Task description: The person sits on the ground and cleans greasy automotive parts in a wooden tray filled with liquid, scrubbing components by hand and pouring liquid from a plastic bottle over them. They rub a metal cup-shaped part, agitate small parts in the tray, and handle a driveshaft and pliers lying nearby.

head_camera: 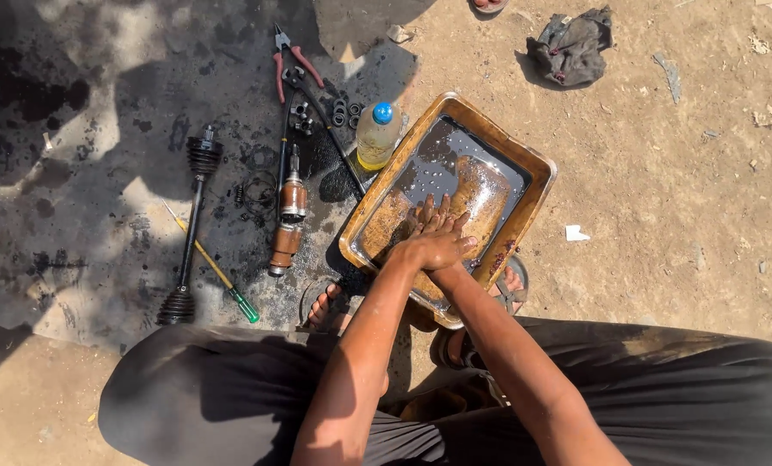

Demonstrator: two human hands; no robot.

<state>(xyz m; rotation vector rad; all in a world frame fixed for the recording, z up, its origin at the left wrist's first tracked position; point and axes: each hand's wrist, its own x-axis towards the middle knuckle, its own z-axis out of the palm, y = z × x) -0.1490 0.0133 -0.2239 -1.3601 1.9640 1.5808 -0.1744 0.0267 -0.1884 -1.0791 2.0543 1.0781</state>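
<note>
Metal tray point(537, 173); bottle point(377, 136), axle shaft point(192, 224), pliers point(286, 60) beside.

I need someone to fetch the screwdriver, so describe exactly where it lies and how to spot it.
Start at the metal tray with dark liquid, then look left across the oil-stained ground to the long black axle shaft. The screwdriver lies slanted across it, the only tool with a yellow shank and green handle.

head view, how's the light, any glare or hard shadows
Head view: harsh sunlight, sharp focus; a bright glint on the dark liquid in the rectangular brown metal tray; dark shadow over the long black axle shaft and red-handled pliers; the left hand over the right hand is sunlit; mild wide-angle bending at the edges.
</note>
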